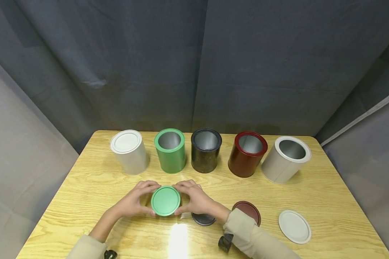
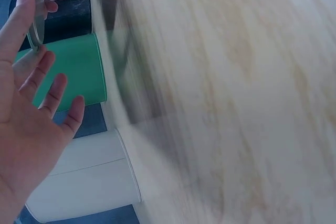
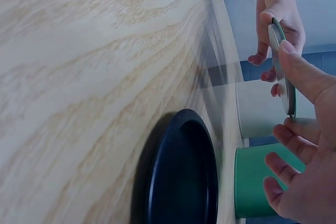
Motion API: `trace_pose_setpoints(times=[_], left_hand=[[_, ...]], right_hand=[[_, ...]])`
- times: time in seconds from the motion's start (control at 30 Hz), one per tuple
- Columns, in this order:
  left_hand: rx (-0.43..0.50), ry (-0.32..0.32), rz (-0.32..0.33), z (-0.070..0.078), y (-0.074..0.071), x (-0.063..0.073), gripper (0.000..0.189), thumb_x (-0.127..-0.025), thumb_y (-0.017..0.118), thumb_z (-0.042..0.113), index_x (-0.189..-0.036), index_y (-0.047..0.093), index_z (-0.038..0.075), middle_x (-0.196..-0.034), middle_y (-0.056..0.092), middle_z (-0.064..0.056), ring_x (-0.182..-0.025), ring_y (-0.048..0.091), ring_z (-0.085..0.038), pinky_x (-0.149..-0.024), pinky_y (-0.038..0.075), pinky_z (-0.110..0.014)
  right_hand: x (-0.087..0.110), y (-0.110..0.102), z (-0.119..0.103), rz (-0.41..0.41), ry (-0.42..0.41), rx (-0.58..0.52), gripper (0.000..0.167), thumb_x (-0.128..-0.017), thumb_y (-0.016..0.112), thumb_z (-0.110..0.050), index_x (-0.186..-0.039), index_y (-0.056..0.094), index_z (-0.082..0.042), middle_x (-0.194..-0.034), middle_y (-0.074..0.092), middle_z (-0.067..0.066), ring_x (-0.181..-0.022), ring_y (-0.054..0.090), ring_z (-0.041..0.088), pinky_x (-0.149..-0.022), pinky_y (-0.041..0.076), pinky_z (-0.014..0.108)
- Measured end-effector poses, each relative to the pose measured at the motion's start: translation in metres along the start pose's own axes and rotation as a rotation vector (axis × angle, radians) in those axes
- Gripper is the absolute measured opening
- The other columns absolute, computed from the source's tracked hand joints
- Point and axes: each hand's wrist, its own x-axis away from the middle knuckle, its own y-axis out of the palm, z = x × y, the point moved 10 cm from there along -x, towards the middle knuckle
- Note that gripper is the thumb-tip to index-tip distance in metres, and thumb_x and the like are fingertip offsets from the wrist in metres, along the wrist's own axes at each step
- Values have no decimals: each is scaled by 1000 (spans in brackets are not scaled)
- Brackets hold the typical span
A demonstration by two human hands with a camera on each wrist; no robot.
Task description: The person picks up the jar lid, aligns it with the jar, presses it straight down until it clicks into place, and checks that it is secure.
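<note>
Evidently, a lid-handling step is in hand, with the green lid [image 1: 165, 200] held above the table [image 1: 84, 194] between two hands. Its rim is pinched at 9 o'clock by the thumb and fingers of the left hand [image 1: 134, 202] and at 3 o'clock by those of the right hand [image 1: 198, 201]; neither hand is found released. The lid is thus located at 3 o'clock from the left hand and at 9 o'clock from the right, touching both, green face upward. In the wrist views it is seen nearly edge-on; the gap beneath is not readily judged, the left wrist view being blurred in part.

At 12 o'clock from the lid, apart from it, the green can [image 1: 172, 160] is stood upright, mouth uncovered. Seating of the lid there is judged the likely purpose; if so, carriage toward 12 o'clock, a lift over the can's rim, centring and even downward pressure would be called for.

Between 10 and 11 o'clock a lidded white can [image 1: 134, 162] is noted. The black can [image 1: 205, 160], between 1 and 2 o'clock, and the dark red can [image 1: 243, 162], at 2 o'clock, are uncovered. At 4 o'clock the black lid [image 1: 202, 220] is laid on the table.
</note>
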Motion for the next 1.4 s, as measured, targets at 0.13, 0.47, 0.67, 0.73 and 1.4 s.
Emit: trace_pose_setpoints(times=[0.13,0.47,0.67,0.73,1.4], left_hand=[[6,3,7,2,-1,-1,77,-62,81,34,-127,51,7,-126,48,-9,-116,38,-30,-90,34,-56],[-9,0,50,7,-9,-1,75,-59,84,21,-125,53,7,-125,49,-7,-116,40,-28,-91,35,-55],[16,-19,62,7,-11,-2,74,-59,85,21,-125,54,10,-125,49,-3,-116,39,-24,-91,35,-53],[16,-21,60,7,-11,-2,74,-59,84,22,-125,54,10,-125,49,-2,-115,39,-23,-91,35,-52],[18,20,91,18,-21,-2,73,-61,83,27,-125,54,7,-123,50,-4,-115,41,-25,-90,36,-54]], right_hand=[[1,-3,-2,13,-5,-6,77,-67,78,-39,-131,49,-8,-126,50,3,-116,38,18,-86,32,38],[1,-9,-4,33,0,-15,77,-66,79,-38,-130,50,-7,-127,50,4,-117,39,20,-87,32,40],[2,-13,-7,40,-7,-21,77,-66,79,-39,-131,50,-8,-127,50,4,-116,39,20,-88,32,41],[2,-14,-8,41,-9,-21,77,-66,79,-39,-130,50,-8,-126,50,4,-116,39,19,-88,32,41],[-1,-23,-14,82,-42,8,77,-64,80,-38,-129,51,-8,-124,51,4,-112,41,19,-86,34,40]])
